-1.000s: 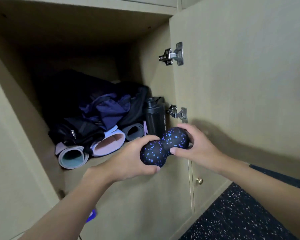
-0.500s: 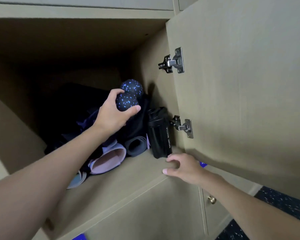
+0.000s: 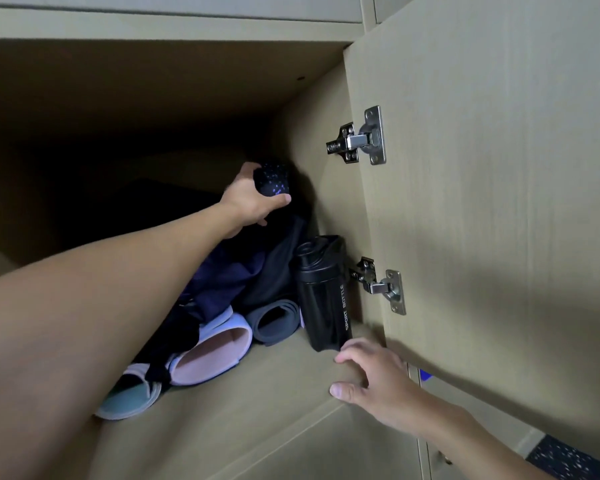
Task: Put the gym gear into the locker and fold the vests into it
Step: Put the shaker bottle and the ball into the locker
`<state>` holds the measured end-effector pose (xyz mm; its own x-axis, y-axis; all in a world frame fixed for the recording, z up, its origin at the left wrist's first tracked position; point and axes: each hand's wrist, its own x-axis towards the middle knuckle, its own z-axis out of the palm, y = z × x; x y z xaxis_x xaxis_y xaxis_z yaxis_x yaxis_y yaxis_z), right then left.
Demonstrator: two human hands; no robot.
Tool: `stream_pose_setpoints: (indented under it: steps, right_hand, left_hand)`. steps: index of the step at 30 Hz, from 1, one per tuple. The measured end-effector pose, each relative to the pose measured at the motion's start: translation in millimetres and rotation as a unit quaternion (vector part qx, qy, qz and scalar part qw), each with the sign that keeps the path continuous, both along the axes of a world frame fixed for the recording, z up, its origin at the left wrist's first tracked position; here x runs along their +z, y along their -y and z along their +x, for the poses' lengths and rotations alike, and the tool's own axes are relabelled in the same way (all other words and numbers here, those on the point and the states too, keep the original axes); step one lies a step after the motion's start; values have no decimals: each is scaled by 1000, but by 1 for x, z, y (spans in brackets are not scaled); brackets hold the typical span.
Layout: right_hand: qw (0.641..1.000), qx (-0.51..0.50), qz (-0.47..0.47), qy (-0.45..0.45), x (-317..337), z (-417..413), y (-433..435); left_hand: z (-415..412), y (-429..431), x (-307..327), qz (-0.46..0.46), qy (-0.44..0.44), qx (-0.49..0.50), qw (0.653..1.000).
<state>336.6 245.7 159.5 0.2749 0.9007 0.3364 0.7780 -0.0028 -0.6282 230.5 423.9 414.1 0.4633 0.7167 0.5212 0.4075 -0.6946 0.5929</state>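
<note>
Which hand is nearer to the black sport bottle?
Right. The right hand rests on the shelf edge by the base of the sport bottle; the left hand grips the speckled ball higher, deeper in the locker.

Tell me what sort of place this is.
Probably a gym changing room: a beige wooden locker, its door open, holds rolled foam exercise mats and a black plastic sport bottle; dark speckled rubber flooring shows at lower right.

Black, blue-speckled ball (image 3: 271, 180); black bottle (image 3: 324, 296)

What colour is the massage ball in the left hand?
The massage ball is black with blue speckles, best seen in the head view.
</note>
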Motion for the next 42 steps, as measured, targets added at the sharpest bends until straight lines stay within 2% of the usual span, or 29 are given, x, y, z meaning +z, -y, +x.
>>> stream_pose_setpoints:
  steps: [5, 10, 18, 42]
  right_hand:
    - [1000, 11, 26, 8, -3, 1, -1]
    - [1000, 9, 18, 2, -9, 4, -4]
    - [1000, 14, 22, 8, -5, 3, -3]
    - [999, -37, 6, -8, -5, -3, 2]
  left_hand:
    - [23, -5, -12, -69, -16, -65, 995]
    - [26, -15, -35, 5, 51, -1, 999]
    - [15, -13, -51, 46, 74, -5, 996]
    - [-18, 5, -49, 92, -18, 4, 996]
